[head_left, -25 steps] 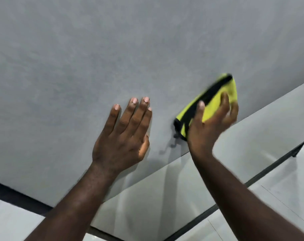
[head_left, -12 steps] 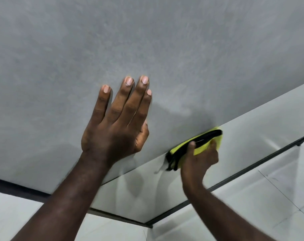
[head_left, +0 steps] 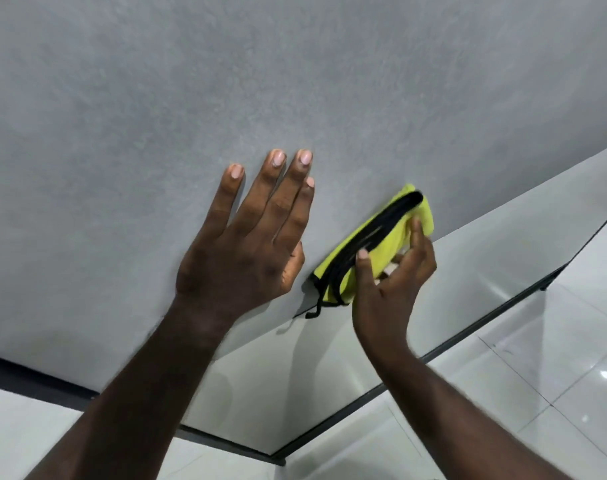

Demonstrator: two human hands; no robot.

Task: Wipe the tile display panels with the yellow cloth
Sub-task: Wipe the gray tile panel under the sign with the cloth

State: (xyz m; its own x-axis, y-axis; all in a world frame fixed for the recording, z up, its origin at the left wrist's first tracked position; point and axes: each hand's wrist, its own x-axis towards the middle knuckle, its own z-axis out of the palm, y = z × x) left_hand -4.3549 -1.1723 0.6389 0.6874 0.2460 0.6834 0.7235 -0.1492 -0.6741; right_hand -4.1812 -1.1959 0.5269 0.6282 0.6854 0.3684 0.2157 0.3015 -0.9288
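— Grey, matte tile display panel [head_left: 295, 81] fills the view, glossy white floor [head_left: 555, 393] below it. Where's the yellow cloth [head_left: 381, 247]?
— Folded, black-edged, pressed on the panel near its lower edge, gripped by the right hand [head_left: 392, 285], thumb and fingers curled round it.
— And the left hand [head_left: 243, 251]?
— Flat on the panel just beside the cloth, fingers straight, palm against it

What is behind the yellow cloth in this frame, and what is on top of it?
Behind the yellow cloth is the grey matte panel, near its lower edge; the patch it covers is hidden. On top, the right hand grips it, thumb by the black trim.
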